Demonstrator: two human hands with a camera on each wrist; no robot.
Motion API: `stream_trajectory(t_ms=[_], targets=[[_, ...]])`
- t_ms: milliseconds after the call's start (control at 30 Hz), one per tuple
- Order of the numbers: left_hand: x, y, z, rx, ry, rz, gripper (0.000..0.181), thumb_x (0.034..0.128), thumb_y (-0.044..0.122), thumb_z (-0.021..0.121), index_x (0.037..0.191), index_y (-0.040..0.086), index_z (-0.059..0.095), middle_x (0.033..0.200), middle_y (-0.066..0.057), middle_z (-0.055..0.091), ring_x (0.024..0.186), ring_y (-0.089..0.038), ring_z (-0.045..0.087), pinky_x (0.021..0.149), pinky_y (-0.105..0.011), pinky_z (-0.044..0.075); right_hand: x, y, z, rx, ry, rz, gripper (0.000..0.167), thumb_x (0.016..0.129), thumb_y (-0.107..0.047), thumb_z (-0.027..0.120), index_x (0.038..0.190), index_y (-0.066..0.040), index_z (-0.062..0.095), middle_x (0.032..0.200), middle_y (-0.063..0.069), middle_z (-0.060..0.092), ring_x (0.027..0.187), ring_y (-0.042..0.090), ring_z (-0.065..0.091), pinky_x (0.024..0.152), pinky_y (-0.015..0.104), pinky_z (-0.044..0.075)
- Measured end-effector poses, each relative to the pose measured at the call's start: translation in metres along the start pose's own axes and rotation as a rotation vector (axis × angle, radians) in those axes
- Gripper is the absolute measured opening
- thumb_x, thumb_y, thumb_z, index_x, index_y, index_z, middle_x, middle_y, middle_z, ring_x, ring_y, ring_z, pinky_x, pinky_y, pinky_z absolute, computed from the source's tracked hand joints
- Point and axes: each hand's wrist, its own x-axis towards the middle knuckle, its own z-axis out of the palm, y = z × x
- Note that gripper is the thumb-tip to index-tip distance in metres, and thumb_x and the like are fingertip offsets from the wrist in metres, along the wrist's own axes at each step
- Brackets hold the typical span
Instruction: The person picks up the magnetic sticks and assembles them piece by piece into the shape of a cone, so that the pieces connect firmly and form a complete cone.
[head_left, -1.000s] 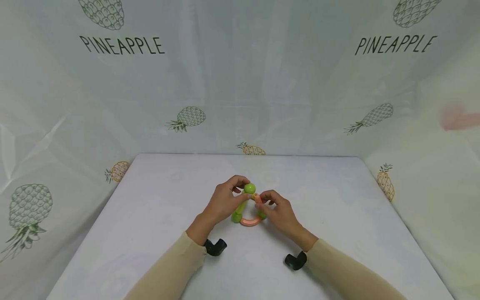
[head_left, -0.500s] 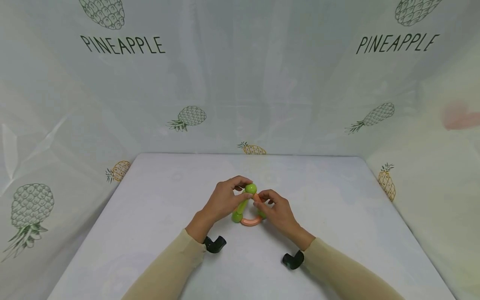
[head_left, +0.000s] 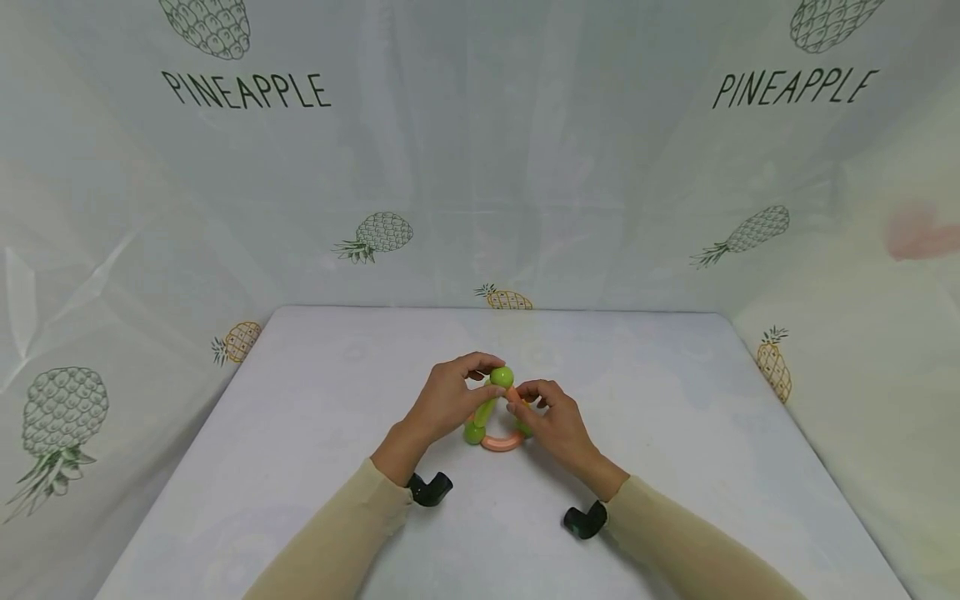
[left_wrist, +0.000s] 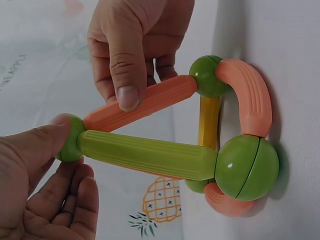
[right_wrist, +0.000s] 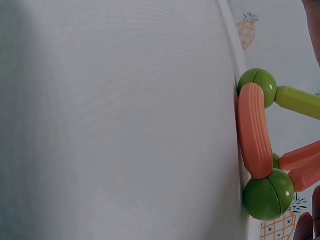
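Note:
A pyramid-like frame of magnetic rods and balls stands on the table. My left hand (head_left: 442, 404) pinches the green ball (head_left: 502, 377) at its top between thumb and fingers. My right hand (head_left: 562, 425) pinches a straight orange rod (left_wrist: 167, 96), whose upper end meets that ball. A light green rod (left_wrist: 150, 154) also runs from the top ball down to a larger-looking green ball (left_wrist: 247, 167) at the base. Curved orange rods (right_wrist: 256, 132) and a yellow rod (left_wrist: 209, 122) link the base balls. Part of the far side is hidden by the hands and rods.
The white table (head_left: 300, 467) extends around the frame. Black wrist-worn pieces (head_left: 431, 489) show beside both cuffs. A pineapple-print curtain (head_left: 480, 167) hangs behind the table and along its sides.
The orange rod's upper end, earlier showing a yellow tip just below the top ball, now meets the ball. My hands shifted slightly, then stayed nearly still over the last half second.

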Motion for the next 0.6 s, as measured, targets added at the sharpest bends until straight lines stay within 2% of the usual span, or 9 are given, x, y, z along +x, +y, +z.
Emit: stream_trajectory(t_ms=[233,333,467,600], targets=[[0.0007,0.0005,-0.0005,-0.023,-0.016,-0.027,0.032,0.0937,0.021,0.083,0.124,0.017,0.073,0.115,0.003,0.076,0.114,-0.030,0.069,0.102,-0.053,0.054,-0.0002,-0.0012,-0.0013,0.012,-0.011,0.025,0.020,0.093,-0.020,0.083,0.111,-0.016,0.074,0.108,0.000,0.071,0.103,0.021,0.062,0.090,0.046,0.049],[0.0010,-0.0011,-0.0008,-0.054,-0.031,-0.047,0.033,0.0941,0.022,0.082,0.125,0.018,0.073,0.118,0.004,0.076,0.114,-0.028,0.069,0.103,-0.052,0.054,-0.0007,-0.0011,-0.0014,0.011,-0.012,0.035,0.020,0.093,-0.021,0.083,0.110,-0.017,0.073,0.108,-0.001,0.070,0.103,0.021,0.062,0.090,0.044,0.048],[0.0023,-0.0051,-0.0006,-0.114,-0.044,-0.093,0.032,0.0938,0.023,0.083,0.125,0.021,0.074,0.119,0.006,0.075,0.111,-0.019,0.069,0.101,-0.045,0.056,-0.0015,0.0004,-0.0006,0.004,-0.010,0.028,0.019,0.093,-0.020,0.083,0.109,-0.017,0.073,0.107,-0.001,0.070,0.102,0.019,0.061,0.090,0.044,0.049],[0.0032,-0.0071,-0.0011,-0.162,-0.056,-0.127,0.033,0.0933,0.023,0.083,0.125,0.022,0.074,0.120,0.007,0.075,0.109,-0.017,0.069,0.098,-0.040,0.057,-0.0021,0.0009,-0.0003,0.002,-0.010,0.022,0.019,0.093,-0.020,0.083,0.109,-0.016,0.073,0.106,-0.001,0.070,0.101,0.019,0.061,0.089,0.045,0.049]])
